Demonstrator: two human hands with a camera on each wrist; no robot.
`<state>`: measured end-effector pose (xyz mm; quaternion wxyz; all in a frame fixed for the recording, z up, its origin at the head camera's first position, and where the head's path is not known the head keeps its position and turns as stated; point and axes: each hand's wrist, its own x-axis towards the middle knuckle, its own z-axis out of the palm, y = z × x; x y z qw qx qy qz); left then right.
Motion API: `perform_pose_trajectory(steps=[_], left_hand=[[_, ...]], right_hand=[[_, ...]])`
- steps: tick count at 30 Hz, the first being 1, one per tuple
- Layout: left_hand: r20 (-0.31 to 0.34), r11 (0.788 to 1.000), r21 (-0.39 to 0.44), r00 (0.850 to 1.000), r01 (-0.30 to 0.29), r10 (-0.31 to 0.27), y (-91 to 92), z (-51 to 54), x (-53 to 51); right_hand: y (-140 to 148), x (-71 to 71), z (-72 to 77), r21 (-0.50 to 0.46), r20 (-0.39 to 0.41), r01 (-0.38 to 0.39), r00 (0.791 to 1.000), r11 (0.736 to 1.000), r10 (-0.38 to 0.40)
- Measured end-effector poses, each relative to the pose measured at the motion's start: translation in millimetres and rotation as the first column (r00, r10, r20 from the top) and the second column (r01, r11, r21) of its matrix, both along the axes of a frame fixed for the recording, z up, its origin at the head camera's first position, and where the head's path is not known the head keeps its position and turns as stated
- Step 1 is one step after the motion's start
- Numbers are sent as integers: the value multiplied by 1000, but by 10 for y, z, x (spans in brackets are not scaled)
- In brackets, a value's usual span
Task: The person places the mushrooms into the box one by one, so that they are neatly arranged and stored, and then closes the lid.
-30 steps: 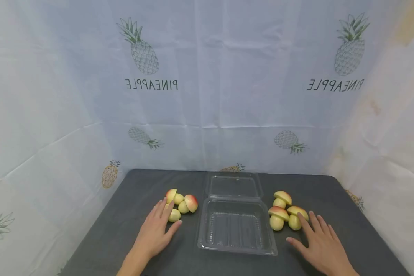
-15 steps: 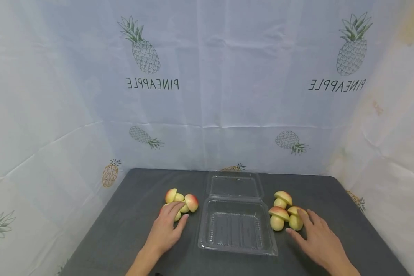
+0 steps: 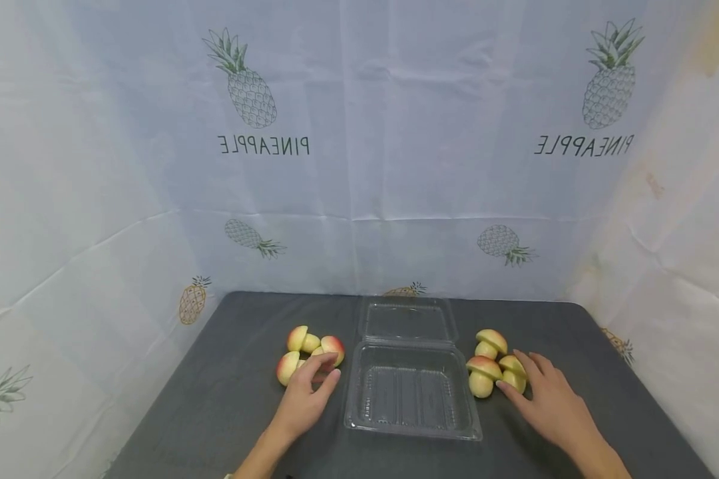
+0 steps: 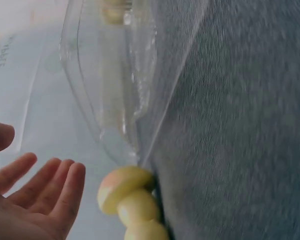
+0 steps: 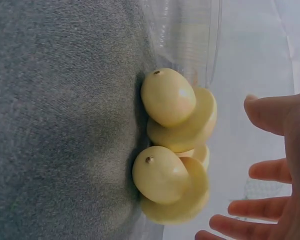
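Note:
Beside the clear container, the left hand [image 3: 305, 399] hovers over the left group of yellow-red mushroom-shaped pieces; one piece [image 3: 287, 368] shows beside its fingers. In the left wrist view that hand [image 4: 37, 200] has spread fingers and holds nothing, with a mushroom piece [image 4: 121, 187] to its side. The right hand [image 3: 554, 406] is over the rightmost piece [image 3: 512, 374] of the right group. From the right wrist, two pieces [image 5: 168, 97] [image 5: 161, 175] lie in front, a third partly hidden behind; the right hand [image 5: 270, 170] is apart from them, fingers extended.
An open clear plastic container [image 3: 412, 392] stands between both groups, its lid [image 3: 407, 320] folded back toward the rear. Dark cloth covers the table [image 3: 204, 412]. A pale curtain [image 3: 359, 179] with pineapple prints surrounds the back and sides.
The left hand has moved right and now reaches over the piece nearest the container, uncovering the front left piece. The right hand has shifted slightly forward and left over its rightmost piece.

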<state>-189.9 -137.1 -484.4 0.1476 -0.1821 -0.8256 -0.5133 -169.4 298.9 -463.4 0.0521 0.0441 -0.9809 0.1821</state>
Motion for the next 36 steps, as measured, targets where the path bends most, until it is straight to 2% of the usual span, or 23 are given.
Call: perform_pose_trajectory(steps=[3, 6, 9, 14, 18, 25, 27, 33, 36], left_hand=[[84, 999, 30, 996, 18, -21, 38, -21, -1], [177, 998, 59, 983, 33, -43, 76, -32, -12], [244, 994, 90, 966, 64, -85, 101, -39, -32], [307, 977, 161, 934, 140, -185, 127, -62, -51], [341, 962, 207, 908, 180, -243, 138, -101, -64], [399, 956, 227, 878, 186, -265, 182, -170, -106], [408, 955, 233, 872, 185, -269, 199, -190, -126], [398, 950, 241, 872, 199, -284, 226, -235, -147], [398, 944, 256, 867, 208, -299, 230, -243, -146]], right_hand=[[-10, -15, 5, -6, -19, -7, 1000, 1000, 7], [-23, -36, 8, -11, -35, -14, 999, 1000, 14], [-27, -68, 16, -19, -34, -20, 999, 1000, 20], [17, -123, 2, -28, -23, -24, 999, 999, 23], [70, -160, -54, -27, -24, -21, 1000, 999, 21], [149, -213, -154, -58, 0, 0, 1000, 998, 0], [170, -226, -181, -81, 6, -2, 1000, 997, 3], [223, -274, -261, -176, 24, -30, 999, 984, 34], [242, -300, -283, -218, 27, -34, 999, 975, 41]])
